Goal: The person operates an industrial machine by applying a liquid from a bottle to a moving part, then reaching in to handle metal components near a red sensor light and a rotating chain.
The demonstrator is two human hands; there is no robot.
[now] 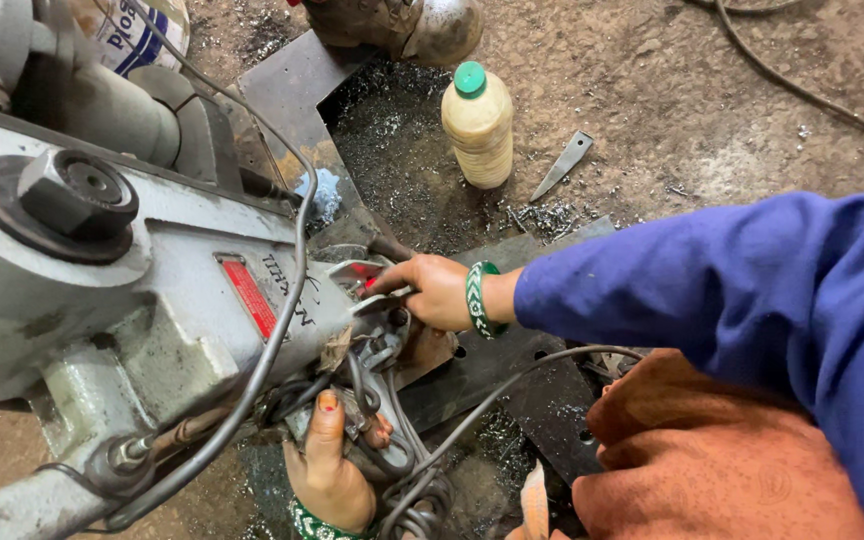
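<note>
Okay so you're leaning in over the big grey machine (102, 290), and both hands are sitting at its right end, where the cables bunch up. Your right hand (432, 290) is reaching in from the right, fingers pressed together and pinching a small flat metal piece (377, 300) right beside the red spot on the housing. Your left hand (327, 470) is coming up from the near edge, thumb pointing up, fingers curled around the grey cables (392, 470) and whatever fitting is hiding in there; I can't tell exactly what's under the fingertips.

Handling-wise, I'm guessing that metal piece is light, stiff and thin, probably a bit oily given all the swarf lying around, so it's wanting a firm pinch on its flat faces near the end you're already gripping. The cables are looking springy and stiff-ish, so they're better held in a full wrap than in a fingertip grab.

Counting things: one machine, one metal piece in the pinch, a bundle of several cables (too tangled to count). On the far floor, one plastic bottle (478, 125) with a green cap is standing, with one grey metal wedge (564, 163) lying just to its right. You're wearing two green bangles, one per wrist.
</note>
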